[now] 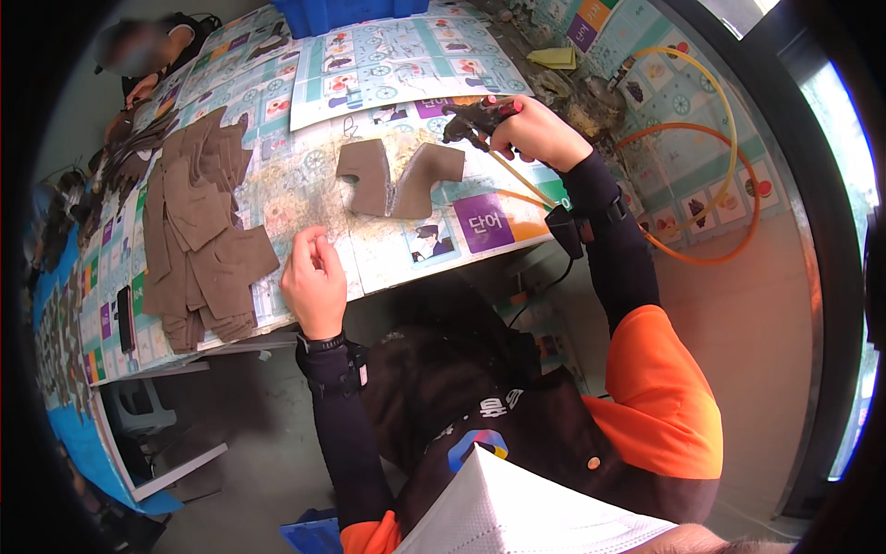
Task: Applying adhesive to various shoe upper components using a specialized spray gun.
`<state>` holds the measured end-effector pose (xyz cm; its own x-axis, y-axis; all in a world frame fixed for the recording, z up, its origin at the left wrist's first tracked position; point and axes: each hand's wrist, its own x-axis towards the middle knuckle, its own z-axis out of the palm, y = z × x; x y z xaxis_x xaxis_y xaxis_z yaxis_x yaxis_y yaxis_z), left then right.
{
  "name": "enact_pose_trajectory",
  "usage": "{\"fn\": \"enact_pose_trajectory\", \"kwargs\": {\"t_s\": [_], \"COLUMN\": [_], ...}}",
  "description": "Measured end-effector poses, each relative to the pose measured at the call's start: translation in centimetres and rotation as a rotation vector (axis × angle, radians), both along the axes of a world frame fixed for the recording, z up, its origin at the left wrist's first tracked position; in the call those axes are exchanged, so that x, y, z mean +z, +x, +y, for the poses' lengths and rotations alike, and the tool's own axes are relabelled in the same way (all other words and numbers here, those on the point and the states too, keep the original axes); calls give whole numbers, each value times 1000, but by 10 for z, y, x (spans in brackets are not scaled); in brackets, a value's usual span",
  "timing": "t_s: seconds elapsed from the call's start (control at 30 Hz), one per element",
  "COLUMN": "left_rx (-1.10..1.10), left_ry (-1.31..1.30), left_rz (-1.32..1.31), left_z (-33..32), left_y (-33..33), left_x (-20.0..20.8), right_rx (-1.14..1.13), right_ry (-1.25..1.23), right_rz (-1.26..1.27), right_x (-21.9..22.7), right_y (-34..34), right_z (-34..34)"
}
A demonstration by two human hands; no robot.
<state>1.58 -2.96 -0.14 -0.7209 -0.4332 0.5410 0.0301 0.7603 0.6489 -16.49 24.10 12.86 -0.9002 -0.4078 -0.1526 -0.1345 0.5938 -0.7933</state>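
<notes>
My right hand point(540, 137) is wrapped round a dark spray gun point(480, 122) with red parts. The gun is above the table, just beyond and to the right of a brown cut piece of sheet material point(372, 180). A V-shaped gap with greyish edges runs down the middle of that piece; whether it is one part or two touching, I cannot tell. Near the table's front edge, my left hand point(315, 284) has its fingers loosely curled in, with nothing visible in them. To its left lies an overlapping pile of similar brown pieces point(198, 217).
Yellow hose point(736, 120) and orange hose point(759, 198) loop at the right. A blue bin point(346, 17) stands at the back on the patterned table point(406, 263). A dark flat object point(125, 319) lies left of the pile. Another person point(152, 55) is at the far left.
</notes>
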Motion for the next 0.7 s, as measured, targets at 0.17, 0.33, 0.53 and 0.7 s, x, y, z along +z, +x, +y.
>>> {"fn": "enact_pose_trajectory", "kwargs": {"t_s": [0.17, 0.33, 0.53, 0.7], "left_rx": [8, 43, 72, 64], "left_ry": [3, -13, 2, -21], "left_rz": [-3, 6, -35, -28], "left_z": [0, -1, -2, 0], "left_y": [-1, -1, -3, -5], "left_x": [-1, 0, -1, 3], "right_rx": [35, 309, 366, 432], "right_ry": [-23, -143, -180, -183], "right_rz": [-90, 81, -177, -115], "right_x": [-7, -15, -18, -15], "right_y": [1, 20, 37, 55], "right_z": [4, 4, 5, 24]}}
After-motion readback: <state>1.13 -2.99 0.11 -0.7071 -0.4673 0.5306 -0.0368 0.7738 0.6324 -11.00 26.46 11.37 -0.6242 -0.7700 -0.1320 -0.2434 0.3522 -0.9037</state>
